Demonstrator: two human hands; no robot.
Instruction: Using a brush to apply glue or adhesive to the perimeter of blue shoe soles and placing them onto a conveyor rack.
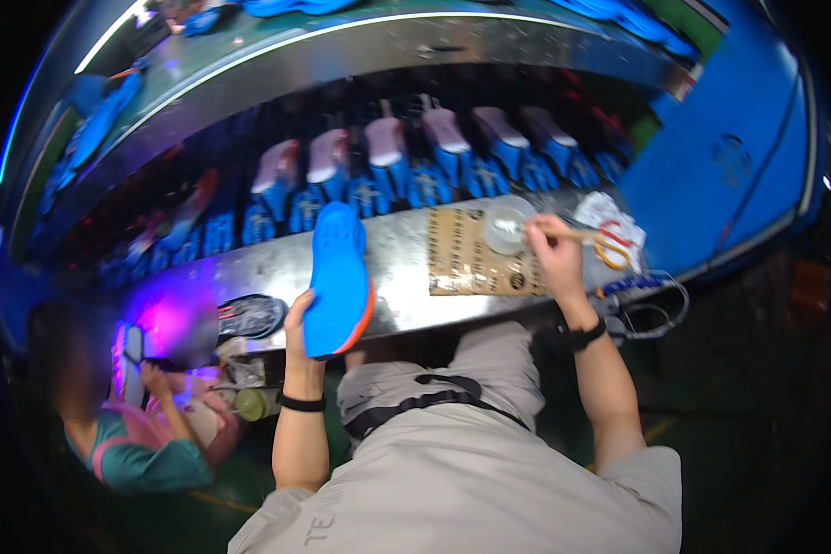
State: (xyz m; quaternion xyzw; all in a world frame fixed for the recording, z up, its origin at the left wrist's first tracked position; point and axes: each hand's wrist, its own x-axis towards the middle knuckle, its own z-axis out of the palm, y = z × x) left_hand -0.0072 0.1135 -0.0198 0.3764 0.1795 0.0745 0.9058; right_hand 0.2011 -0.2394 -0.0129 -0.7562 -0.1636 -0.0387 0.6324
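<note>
A blue shoe sole [337, 286] with an orange-red edge at its heel is upright in my left hand [297, 323], which grips it near the heel. The fingers behind the sole are hidden. My right hand [554, 247] is closed on a brush [577, 234] with a tan wooden handle pointing right. Its working end is at a translucent round bowl [509, 225], too blurred to make out. Under the bowl lies a piece of printed brown cardboard [457, 263] on the metal bench [397, 249].
Behind the bench, a row of blue shoe parts with pale pinkish tops [386, 138] stands along a rack. Scissors with yellow handles [611, 247] lie by crumpled white paper [609, 217]. A dark sole [249, 316] rests at left, near a seated person [157, 425].
</note>
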